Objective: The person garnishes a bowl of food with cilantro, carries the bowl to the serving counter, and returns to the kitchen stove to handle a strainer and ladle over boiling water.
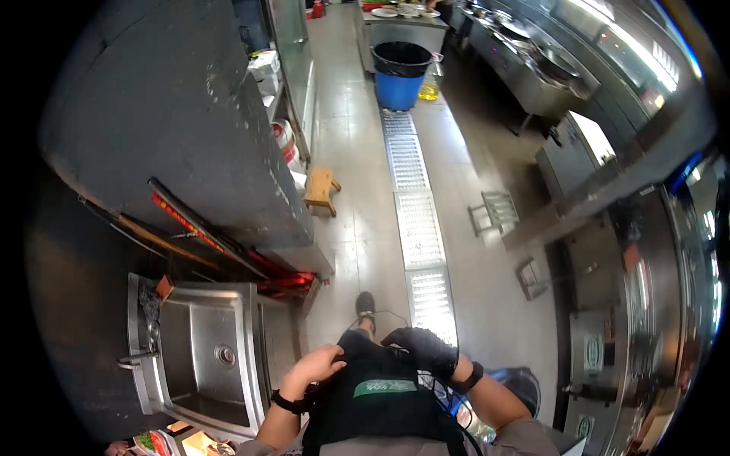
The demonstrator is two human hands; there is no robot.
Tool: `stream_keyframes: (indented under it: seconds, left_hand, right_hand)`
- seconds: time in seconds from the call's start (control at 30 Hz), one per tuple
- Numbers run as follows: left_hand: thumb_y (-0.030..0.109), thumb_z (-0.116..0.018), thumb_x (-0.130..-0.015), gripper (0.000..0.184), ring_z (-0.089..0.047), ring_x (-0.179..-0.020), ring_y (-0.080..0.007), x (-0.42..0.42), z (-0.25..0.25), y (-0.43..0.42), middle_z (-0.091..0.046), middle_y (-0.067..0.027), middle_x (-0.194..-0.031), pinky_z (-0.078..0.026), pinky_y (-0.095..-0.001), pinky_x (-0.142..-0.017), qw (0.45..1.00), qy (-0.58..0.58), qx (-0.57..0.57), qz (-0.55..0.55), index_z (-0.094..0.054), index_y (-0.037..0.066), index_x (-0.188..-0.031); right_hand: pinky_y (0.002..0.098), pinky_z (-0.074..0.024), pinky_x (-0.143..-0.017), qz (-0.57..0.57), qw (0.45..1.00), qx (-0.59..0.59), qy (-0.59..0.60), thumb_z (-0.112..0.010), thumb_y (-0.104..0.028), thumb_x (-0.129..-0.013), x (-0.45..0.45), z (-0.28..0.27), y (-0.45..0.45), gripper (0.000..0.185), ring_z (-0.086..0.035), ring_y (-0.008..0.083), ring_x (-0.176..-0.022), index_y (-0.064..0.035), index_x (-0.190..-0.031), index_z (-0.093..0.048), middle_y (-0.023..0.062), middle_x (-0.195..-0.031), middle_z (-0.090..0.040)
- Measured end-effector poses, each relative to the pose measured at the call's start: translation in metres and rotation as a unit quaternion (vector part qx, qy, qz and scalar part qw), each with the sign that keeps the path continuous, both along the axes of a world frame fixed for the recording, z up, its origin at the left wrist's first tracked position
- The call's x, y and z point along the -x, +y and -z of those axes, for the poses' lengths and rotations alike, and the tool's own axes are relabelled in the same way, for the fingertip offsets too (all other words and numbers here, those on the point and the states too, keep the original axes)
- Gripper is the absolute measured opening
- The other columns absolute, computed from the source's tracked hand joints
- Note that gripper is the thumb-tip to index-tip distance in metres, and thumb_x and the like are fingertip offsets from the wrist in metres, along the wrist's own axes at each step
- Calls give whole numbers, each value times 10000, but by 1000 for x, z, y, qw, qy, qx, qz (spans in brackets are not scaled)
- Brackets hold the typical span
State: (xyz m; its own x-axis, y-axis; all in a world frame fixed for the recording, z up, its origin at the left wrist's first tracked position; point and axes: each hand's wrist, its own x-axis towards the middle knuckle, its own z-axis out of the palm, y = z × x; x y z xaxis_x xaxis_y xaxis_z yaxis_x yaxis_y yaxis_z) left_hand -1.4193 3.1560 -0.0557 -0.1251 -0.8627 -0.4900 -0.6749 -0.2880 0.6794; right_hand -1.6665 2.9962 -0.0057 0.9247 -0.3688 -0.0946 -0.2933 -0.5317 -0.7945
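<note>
My left hand (316,365) is in front of my body, at the left edge of the black apron (380,418) with a green label. Its fingers are loosely bent and apart, with nothing visible between them. A black band circles that wrist. My right forearm (494,403), also banded at the wrist, reaches to a dark bundle (427,351) in front of the apron. Black material covers the right hand's fingers; whether it is a glove or a cloth, I cannot tell. Thin dark cables hang beside it.
A steel sink (247,334) stands at my left, beside a dark pillar (190,114). Ahead, a metal floor grate (418,220) runs to a blue bin (397,90). A wooden stool (322,188) is left of it; metal stools (499,211) and steel counters (601,334) are right.
</note>
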Motion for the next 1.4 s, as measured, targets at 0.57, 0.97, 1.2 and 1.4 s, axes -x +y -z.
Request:
stream_keyframes:
  seconds: [0.57, 0.97, 1.2, 1.4]
  left_hand:
    - [261, -631, -819, 307, -587, -917, -364, -165, -19, -647, -596, -156, -963, -487, -452, -776, 984, -120, 130, 32, -565, 35, -1016]
    - [300, -653, -808, 431, -539, -1074, -377, -263, 26, -866, -593, -223, -1111, -446, -434, -912, 982, -132, -4, -135, -589, 10, -1121]
    - [356, -649, -813, 470, -549, -1062, -392, -338, 50, -1056, -588, -230, -1124, -451, -450, -898, 988, -121, -59, -77, -575, 11, -1122]
    - [320, -626, -829, 385, -565, -1017, -383, -400, 15, -1305, -595, -228, -1076, -464, -457, -861, 978, -197, 65, 21, -577, 7, -1049]
  right_hand:
    - [290, -483, -765, 274, 946, -122, 122, -589, -55, -868, -32, 45, -529, 185, -621, 163, -868, 5, -1028, -660, 126, -940, -679]
    - [346, -509, -802, 66, 996, -25, 55, -635, -121, -847, -149, 6, -951, 179, -640, 281, -922, -57, -1012, -659, 137, -1029, -660]
    - [378, -510, -804, 136, 990, 1, 22, -619, -243, -860, -214, 4, -1119, 242, -631, 320, -925, -72, -1026, -658, 149, -989, -661]
    - [339, -508, -808, 251, 966, -55, 33, -625, -84, -850, -213, -20, -1232, 190, -648, 283, -917, -34, -1029, -662, 157, -998, -671]
